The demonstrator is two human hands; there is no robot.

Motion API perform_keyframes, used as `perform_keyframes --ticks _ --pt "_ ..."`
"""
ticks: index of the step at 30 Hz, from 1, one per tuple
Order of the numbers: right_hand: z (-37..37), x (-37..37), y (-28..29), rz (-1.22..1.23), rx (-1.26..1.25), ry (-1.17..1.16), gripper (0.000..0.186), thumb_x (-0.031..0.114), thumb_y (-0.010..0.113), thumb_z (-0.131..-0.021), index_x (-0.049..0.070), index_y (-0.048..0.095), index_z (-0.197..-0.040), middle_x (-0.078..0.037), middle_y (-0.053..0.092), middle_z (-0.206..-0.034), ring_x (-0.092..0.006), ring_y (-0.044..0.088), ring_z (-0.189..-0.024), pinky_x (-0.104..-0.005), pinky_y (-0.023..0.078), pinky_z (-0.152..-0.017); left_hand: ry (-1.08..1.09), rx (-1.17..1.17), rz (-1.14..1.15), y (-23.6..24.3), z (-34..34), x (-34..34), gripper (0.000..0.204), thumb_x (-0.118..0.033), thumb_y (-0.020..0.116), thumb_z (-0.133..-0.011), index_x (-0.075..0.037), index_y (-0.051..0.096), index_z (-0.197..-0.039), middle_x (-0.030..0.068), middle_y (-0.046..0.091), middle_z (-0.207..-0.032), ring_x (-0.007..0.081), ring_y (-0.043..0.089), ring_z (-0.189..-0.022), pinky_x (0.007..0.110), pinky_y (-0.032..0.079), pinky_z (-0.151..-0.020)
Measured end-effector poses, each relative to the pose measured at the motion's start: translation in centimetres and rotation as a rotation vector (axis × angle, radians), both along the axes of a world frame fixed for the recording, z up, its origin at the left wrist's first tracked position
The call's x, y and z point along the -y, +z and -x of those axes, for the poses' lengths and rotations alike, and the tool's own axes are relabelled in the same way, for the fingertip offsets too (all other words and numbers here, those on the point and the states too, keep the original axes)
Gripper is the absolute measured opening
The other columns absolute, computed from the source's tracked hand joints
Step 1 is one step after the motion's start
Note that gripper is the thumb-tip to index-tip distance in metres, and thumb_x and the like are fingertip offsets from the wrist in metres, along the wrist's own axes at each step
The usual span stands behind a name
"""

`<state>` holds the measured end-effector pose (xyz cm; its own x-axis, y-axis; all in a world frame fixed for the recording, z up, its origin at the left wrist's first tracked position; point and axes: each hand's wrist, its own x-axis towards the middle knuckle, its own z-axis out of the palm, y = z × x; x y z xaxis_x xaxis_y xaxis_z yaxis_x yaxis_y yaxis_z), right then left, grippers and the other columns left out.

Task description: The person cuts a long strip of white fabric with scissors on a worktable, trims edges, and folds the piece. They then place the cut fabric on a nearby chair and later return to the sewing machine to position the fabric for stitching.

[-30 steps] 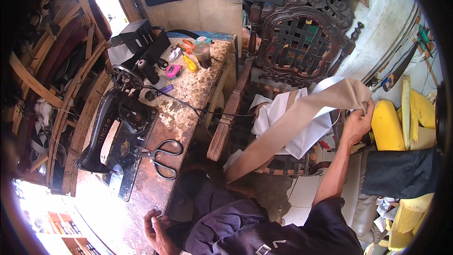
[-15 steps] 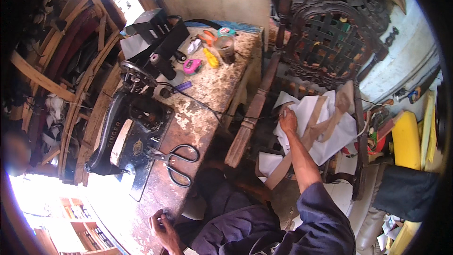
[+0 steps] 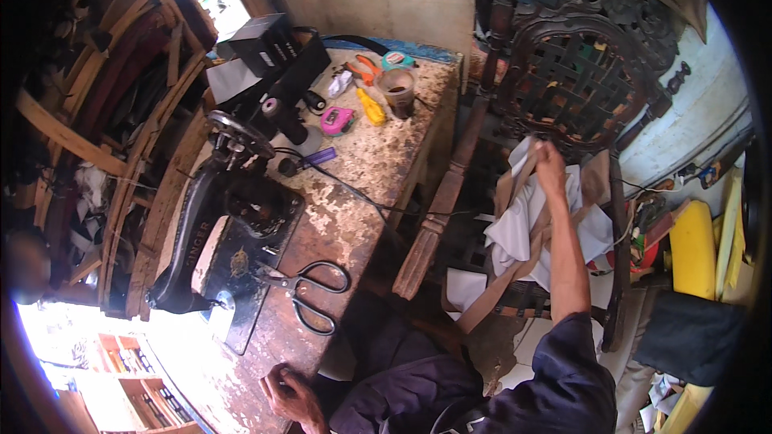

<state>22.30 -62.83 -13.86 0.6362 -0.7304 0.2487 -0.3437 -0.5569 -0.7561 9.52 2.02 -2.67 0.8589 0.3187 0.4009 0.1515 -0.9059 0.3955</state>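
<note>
Our right hand point(image 3: 549, 167) reaches far out in the head view, its fingers drawn together on the upper end of the cloth bundle, pinching fabric there. White cloth point(image 3: 508, 229) and a tan strip point(image 3: 500, 288) lie in a loose heap on the strapped seat of a carved dark chair point(image 3: 615, 12); we judge that the seat serves as a handy shelf beside us, and that the grip sits at the far end because the folds overlap and lifting an edge frees them best. Our left hand point(image 3: 296, 398) rests at the near edge of the counter point(image 3: 334, 205), fingers curled, likely to steady us as we lean; it is dim there, so we cannot tell whether they pinch anything.

Black scissors point(image 3: 293, 282) lie open-handled beside the sewing machine point(image 3: 186, 245), loops toward our side, which seems to suit a quick pick-up. Farther back, a pink tape measure point(image 3: 337, 120), a yellow tool point(image 3: 371, 106), orange pliers point(image 3: 367, 71) and a cup point(image 3: 397, 96) cluster together, presumably kept away from the stitching area.
</note>
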Motion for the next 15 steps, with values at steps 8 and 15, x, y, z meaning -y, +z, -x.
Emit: perform_keyframes --ticks 8,15 --pt "6.8 -2.5 24.2 -0.292 0.55 0.205 0.031 0.037 0.059 -0.11 0.008 0.069 -0.104 0.005 0.065 -0.089 -0.0027 0.055 -0.076 -0.021 0.045 -0.07 -0.153 -0.092 0.341 -0.1 -1.2 -0.4 0.025 -0.019 0.054 -0.105 -0.001 0.071 -0.111 0.0146 0.069 -0.099 0.0288 0.068 -0.088 0.042 0.054 -0.078" --pt "9.9 -1.3 37.2 0.069 0.882 0.072 0.039 0.038 0.056 -0.11 0.002 0.071 -0.115 -0.001 0.071 -0.1 -0.0067 0.062 -0.085 -0.0238 0.05 -0.077 -0.32 -0.099 0.524 0.1 -1.5 0.9 0.025 -0.015 0.057 -0.1 0.002 0.073 -0.109 0.0196 0.07 -0.098 0.0371 0.066 -0.092 0.046 0.052 -0.084"
